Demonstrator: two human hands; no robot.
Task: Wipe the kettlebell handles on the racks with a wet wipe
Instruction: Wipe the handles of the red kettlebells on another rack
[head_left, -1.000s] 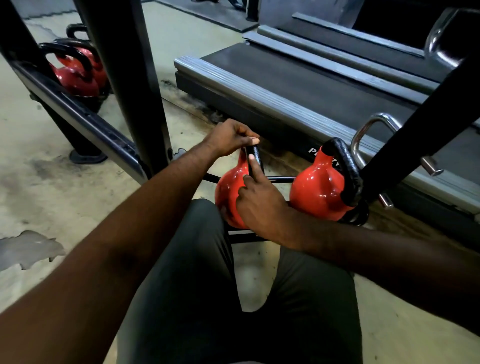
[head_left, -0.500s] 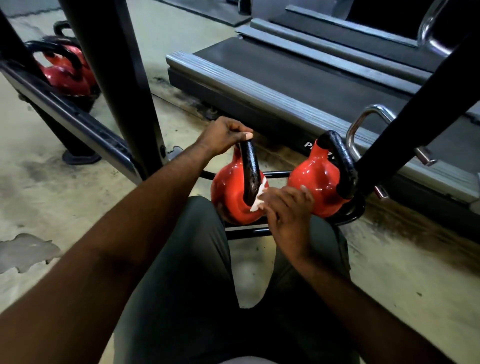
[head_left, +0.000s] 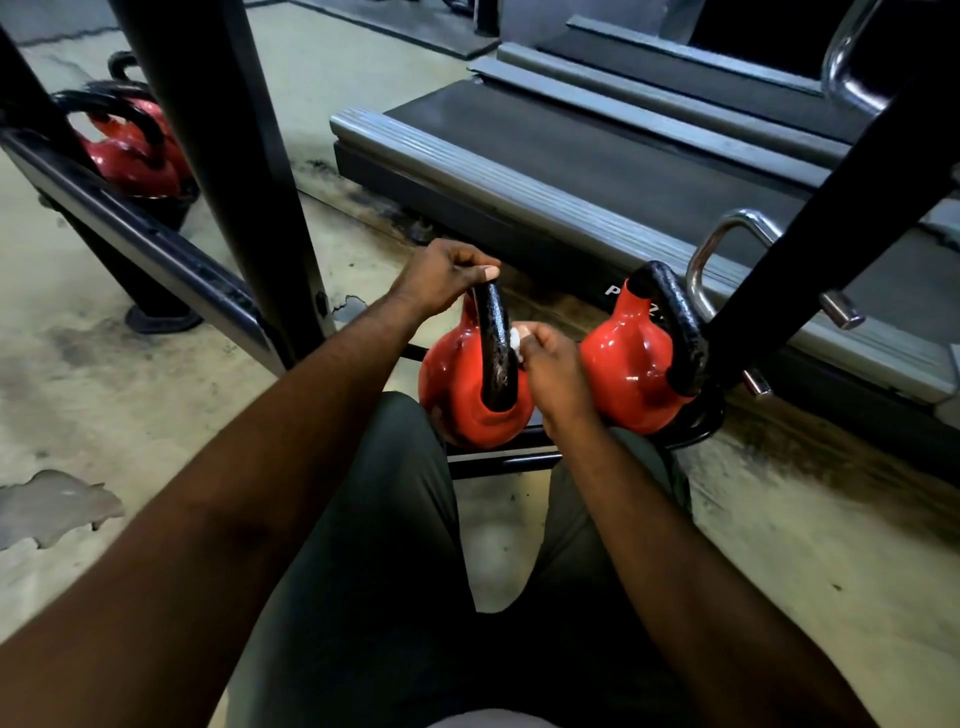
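Two red kettlebells with black handles sit on a low black rack (head_left: 498, 460) in front of my knees. My left hand (head_left: 441, 280) grips the top of the left kettlebell's handle (head_left: 493, 353). My right hand (head_left: 550, 369) pinches a small white wet wipe (head_left: 516, 340) and holds it against the right side of that handle. The right kettlebell (head_left: 628, 364) stands untouched beside it, its handle (head_left: 680, 332) leaning against a black post.
More red kettlebells (head_left: 130, 150) sit on another rack at the far left. A thick black post (head_left: 234, 171) and a slanted rail (head_left: 135, 234) rise to my left. A treadmill deck (head_left: 597, 161) lies just behind the rack, with chrome bars (head_left: 727, 244) at right.
My right hand has slid the wipe up the handle's right side after moving off its front face. My left hand keeps its grip on top.
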